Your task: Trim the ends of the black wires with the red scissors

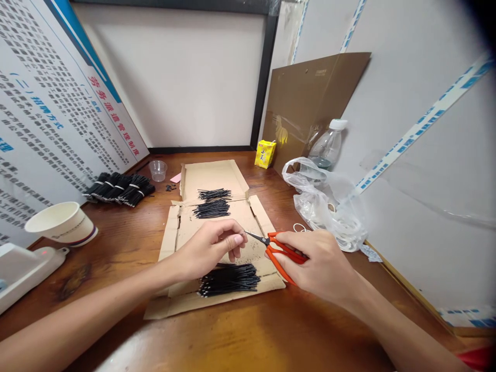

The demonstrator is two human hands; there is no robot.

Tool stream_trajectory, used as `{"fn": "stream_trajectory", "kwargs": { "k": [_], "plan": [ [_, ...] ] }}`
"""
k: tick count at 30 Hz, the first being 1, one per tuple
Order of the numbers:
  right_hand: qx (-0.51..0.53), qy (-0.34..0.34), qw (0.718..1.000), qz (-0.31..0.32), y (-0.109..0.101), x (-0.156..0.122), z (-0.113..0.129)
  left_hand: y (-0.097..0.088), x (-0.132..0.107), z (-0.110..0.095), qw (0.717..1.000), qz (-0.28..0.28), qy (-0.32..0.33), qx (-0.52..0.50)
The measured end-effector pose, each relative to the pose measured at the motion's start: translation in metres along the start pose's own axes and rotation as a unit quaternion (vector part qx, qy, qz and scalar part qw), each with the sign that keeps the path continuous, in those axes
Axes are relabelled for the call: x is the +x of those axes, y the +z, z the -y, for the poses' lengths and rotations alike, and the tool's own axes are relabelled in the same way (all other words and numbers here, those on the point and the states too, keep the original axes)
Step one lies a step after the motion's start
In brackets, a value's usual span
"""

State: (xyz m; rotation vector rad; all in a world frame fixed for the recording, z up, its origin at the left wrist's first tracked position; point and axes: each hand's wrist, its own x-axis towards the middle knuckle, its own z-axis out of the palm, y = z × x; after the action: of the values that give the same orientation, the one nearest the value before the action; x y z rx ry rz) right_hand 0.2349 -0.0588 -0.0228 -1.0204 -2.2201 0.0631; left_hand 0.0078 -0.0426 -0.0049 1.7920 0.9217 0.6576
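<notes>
My right hand (318, 263) is closed around red-handled scissors (281, 251), whose blade tips point left toward my left hand. My left hand (215, 245) is pinched shut right at the blade tips, holding something too small to make out. Both hands hover over a flattened cardboard sheet (186, 217). A pile of short black wires (228, 279) lies on the cardboard just below my hands. Two smaller piles of black wires (212, 208) lie farther back on it.
Bound bundles of black wires (120, 188) lie at the left by a printed board. A paper cup (64, 225), a white device (23, 268), a small clear cup (158, 169), a yellow carton (265, 154), a plastic bottle (329, 147) and a clear bag with rubber bands (329, 206) stand around.
</notes>
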Motion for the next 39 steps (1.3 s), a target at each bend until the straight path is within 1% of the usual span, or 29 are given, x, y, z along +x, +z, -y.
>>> {"fn": "stream_trajectory", "kwargs": {
  "k": [5,10,14,18,25,32,39],
  "plan": [
    [0.019,0.011,1.000,0.012,-0.0018,-0.0009,0.0011,-0.0002,0.0003,0.0016,1.000,0.000,0.007,0.008],
    [0.006,0.006,1.000,0.018,-0.0013,-0.0016,0.0011,0.0008,-0.0009,0.0035,1.000,0.002,0.005,0.000],
    [-0.005,-0.008,1.000,0.001,-0.0008,0.0009,0.0015,0.0011,-0.0013,0.0024,1.000,0.000,0.008,-0.003],
    [0.007,0.000,1.000,-0.017,-0.0025,0.0009,0.0021,0.0006,-0.0009,0.0034,1.000,0.000,0.006,-0.017],
    [0.031,0.014,0.999,0.011,-0.0028,-0.0029,0.0021,0.0015,-0.0011,0.0049,1.000,-0.009,0.010,-0.026],
    [0.040,0.024,0.999,0.024,-0.0027,-0.0015,0.0022,0.0029,-0.0016,0.0046,0.998,-0.020,-0.001,-0.056],
    [0.050,0.034,0.998,0.030,-0.0046,-0.0022,0.0036,0.0029,-0.0015,0.0048,0.998,-0.023,0.002,-0.059]
  ]
}}
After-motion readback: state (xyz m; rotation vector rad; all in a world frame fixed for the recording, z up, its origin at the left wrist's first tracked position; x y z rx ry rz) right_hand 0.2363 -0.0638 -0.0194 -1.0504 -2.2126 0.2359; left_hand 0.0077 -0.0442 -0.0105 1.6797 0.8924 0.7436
